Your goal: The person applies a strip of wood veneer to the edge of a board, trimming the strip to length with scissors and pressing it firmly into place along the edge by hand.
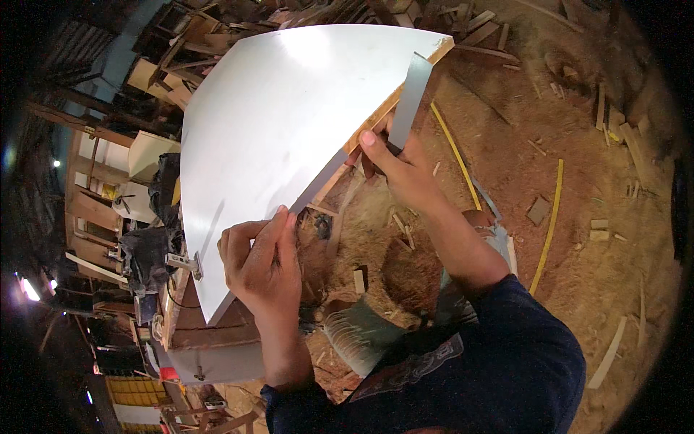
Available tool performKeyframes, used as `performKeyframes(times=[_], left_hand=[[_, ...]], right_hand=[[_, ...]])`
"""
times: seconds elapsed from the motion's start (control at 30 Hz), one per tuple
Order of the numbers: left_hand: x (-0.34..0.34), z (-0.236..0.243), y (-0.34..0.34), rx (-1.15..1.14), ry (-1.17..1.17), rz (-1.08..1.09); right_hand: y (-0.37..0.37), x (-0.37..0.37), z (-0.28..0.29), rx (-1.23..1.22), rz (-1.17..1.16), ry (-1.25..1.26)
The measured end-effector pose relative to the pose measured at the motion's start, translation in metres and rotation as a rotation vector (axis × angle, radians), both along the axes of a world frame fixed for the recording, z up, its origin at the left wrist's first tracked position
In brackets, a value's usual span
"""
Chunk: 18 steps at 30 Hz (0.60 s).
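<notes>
A worker in a dark shirt (470, 354) bends over a glossy white panel (289, 123), both hands at work on the long edge nearest the body, where a grey edging strip (325, 173) covers the part toward the near corner and bare wood (390, 105) shows toward the far one. The left hand (264, 257) sets its gathered fingertips on the strip along the edge; whether its grip closes from beneath cannot be told. The right hand (408, 170) has its grip clamped on the strip where the covered stretch ends — thumb on the panel's white face, other fingers curled below — while the loose tail rises out of it toward the far corner. The step looks to be bedding the strip on the edge, and it probably goes best in short lengths: left fingertips pressing firmly, right thumb sighting the strip level with the white face before any pressure goes on. The tail should be kept lightly taut and clear of the bare wood — a slack bend there could set it crooked or trap a bubble. The panel's near end lies over a wooden surface (217, 336), beside a metal hinge (194, 265), and steady, even pressure would likely keep it from shifting.
</notes>
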<state>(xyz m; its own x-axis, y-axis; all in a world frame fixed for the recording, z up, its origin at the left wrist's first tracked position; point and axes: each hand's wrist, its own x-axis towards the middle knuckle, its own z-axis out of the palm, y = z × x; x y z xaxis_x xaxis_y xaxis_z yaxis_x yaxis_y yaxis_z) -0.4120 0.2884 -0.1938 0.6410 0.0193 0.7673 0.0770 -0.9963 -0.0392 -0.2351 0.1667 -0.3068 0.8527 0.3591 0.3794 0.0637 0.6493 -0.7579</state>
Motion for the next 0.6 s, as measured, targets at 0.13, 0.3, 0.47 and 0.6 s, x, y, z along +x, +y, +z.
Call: performKeyframes(times=[0.13, 0.3, 0.47, 0.6], left_hand=[[0.009, 0.001, -0.005, 0.017, 0.001, -0.021], [0.023, 0.001, -0.011, -0.038, 0.037, -0.020], [0.034, 0.004, -0.018, -0.011, 0.039, -0.060], [0.042, 0.006, -0.025, -0.056, 0.058, -0.073]], right_hand=[[-0.001, 0.001, -0.002, -0.004, 0.001, -0.032], [-0.003, 0.003, -0.003, -0.048, -0.004, -0.026], [-0.006, 0.001, 0.000, -0.068, 0.027, -0.020], [-0.006, 0.002, -0.001, -0.030, 0.040, -0.009]])
